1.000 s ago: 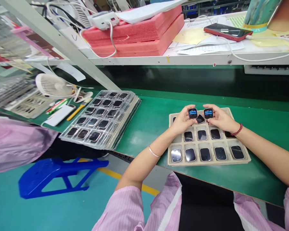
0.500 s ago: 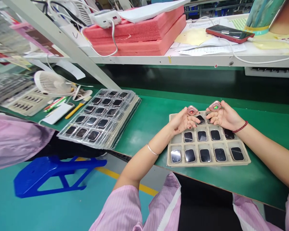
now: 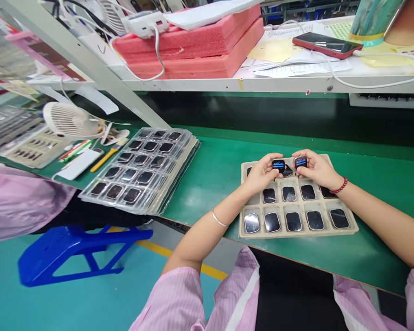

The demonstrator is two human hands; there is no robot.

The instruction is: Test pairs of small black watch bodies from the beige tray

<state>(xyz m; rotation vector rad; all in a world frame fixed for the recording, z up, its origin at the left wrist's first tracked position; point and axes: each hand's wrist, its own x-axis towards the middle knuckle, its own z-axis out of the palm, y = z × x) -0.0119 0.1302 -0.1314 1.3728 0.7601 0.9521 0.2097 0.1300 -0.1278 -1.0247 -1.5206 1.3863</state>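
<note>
My left hand (image 3: 263, 174) grips a smartwatch without a strap (image 3: 278, 165), its lit screen facing me with blue bars on it. A second strapless smartwatch (image 3: 300, 162), also lit with blue, is pinched in my right hand (image 3: 315, 168). Both are held over the back row of a beige compartment tray (image 3: 298, 235). More dark-faced watches lie in the tray's pockets, such as one at the front (image 3: 294, 222); my hands hide part of the back row.
To the left, a stack of clear trays (image 3: 138, 161) holds several square watches. Beyond it are a white fan (image 3: 71, 120), a yellow-handled tool (image 3: 105, 159) and a white phone-like slab (image 3: 78, 164). Red foam blocks (image 3: 193, 55) and a phone (image 3: 327, 45) rest on the shelf. A blue stool (image 3: 65, 253) stands below.
Both hands have turned the watches over: the backs with red and green lights showed before, and lit screens face me now. The hands have dropped slightly nearer the tray.
</note>
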